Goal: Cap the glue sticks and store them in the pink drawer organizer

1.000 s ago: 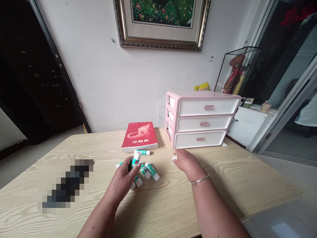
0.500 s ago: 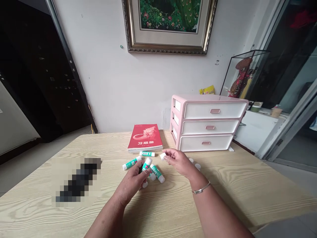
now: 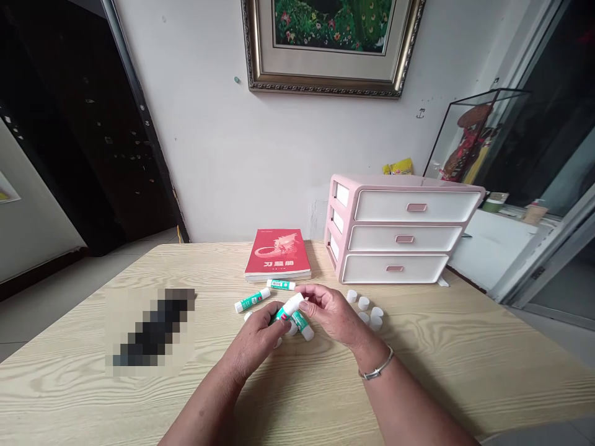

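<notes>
My left hand (image 3: pixel 258 341) grips a green-and-white glue stick (image 3: pixel 284 313) by its body above the wooden table (image 3: pixel 297 384). The fingertips of my right hand (image 3: pixel 331 313) pinch the white cap on that stick's upper end. Under and around my hands lie several more glue sticks, one to the left (image 3: pixel 251 300), one nearer the book (image 3: pixel 281 284), one below my fingers (image 3: pixel 304 326). Several loose white caps (image 3: pixel 365 308) sit on the table just right of my right hand.
A red book (image 3: pixel 279 254) lies behind the sticks. A pink three-drawer organiser (image 3: pixel 400 235) stands at the back right, all drawers closed. A blurred dark object (image 3: pixel 151 328) lies on the table's left side. The wall with a framed picture is behind.
My right hand came in from near the drawers with a white cap and now meets the glue stick in my left hand. The view shifted slightly to the left.
</notes>
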A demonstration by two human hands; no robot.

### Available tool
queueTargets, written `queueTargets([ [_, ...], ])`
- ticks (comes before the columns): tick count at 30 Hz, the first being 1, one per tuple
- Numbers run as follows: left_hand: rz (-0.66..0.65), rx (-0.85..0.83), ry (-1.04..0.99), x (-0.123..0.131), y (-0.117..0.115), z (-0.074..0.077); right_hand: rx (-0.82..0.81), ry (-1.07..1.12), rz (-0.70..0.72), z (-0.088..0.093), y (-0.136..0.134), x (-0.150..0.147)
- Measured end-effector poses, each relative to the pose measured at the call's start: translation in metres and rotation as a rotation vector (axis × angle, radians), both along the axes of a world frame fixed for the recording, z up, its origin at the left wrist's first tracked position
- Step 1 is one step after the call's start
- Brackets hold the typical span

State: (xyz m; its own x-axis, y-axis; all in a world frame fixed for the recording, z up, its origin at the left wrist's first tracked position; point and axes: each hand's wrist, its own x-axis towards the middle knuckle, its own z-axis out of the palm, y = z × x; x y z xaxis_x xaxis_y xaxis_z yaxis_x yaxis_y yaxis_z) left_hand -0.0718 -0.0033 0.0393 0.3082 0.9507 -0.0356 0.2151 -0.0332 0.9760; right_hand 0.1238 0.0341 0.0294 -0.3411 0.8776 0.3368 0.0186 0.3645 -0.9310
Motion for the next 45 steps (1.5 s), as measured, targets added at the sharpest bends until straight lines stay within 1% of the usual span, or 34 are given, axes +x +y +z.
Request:
queueTargets([
  [6,0.005,0.024,0.051,0.0,-0.002,0.003,0.056,-0.044,0.02,0.007,-0.006,-0.001],
  [10,0.018,0.031,0.022,0.001,-0.003,0.0,0.068,-0.073,0.007,0.011,-0.012,-0.008],
  [14,0.044,0.054,-0.029,0.004,-0.005,0.001,0.069,-0.08,0.0,0.012,-0.018,-0.015],
  [16,0.085,0.08,-0.029,0.005,-0.005,0.003,0.082,-0.061,0.037,0.01,-0.019,-0.017],
  [18,0.167,0.111,-0.005,0.003,-0.004,0.004,0.067,-0.019,0.07,0.006,-0.017,-0.016],
  [19,0.218,0.121,0.008,0.001,-0.003,0.004,0.054,0.008,0.063,0.003,-0.015,-0.015],
  [21,0.325,0.127,0.01,-0.005,0.0,0.003,0.037,0.056,-0.024,-0.003,-0.008,-0.012],
  [24,0.444,0.113,-0.057,-0.016,0.005,-0.001,0.027,0.049,-0.234,-0.012,0.005,-0.007],
  [26,0.485,0.093,-0.113,-0.022,0.008,-0.003,0.023,0.012,-0.326,-0.017,0.013,-0.006],
  [29,0.508,0.075,-0.16,-0.027,0.012,-0.006,0.031,-0.047,-0.391,-0.022,0.021,-0.008],
  [32,0.52,0.076,-0.176,-0.028,0.015,-0.008,0.04,-0.143,-0.456,-0.023,0.027,-0.011],
  [35,0.514,0.075,-0.193,-0.027,0.015,-0.008,0.078,-0.268,-0.505,-0.018,0.031,-0.016],
  [38,0.506,0.08,-0.21,-0.027,0.014,-0.007,0.11,-0.406,-0.522,-0.01,0.036,-0.021],
  [40,0.54,0.076,-0.216,-0.029,0.014,-0.006,0.105,-0.508,-0.535,-0.005,0.039,-0.026],
  [42,0.609,0.087,-0.17,-0.032,0.015,-0.005,0.103,-0.631,-0.549,-0.002,0.044,-0.031],
  [45,0.675,0.163,0.055,-0.039,0.021,-0.006,0.121,-0.779,-0.546,-0.002,0.051,-0.037],
])
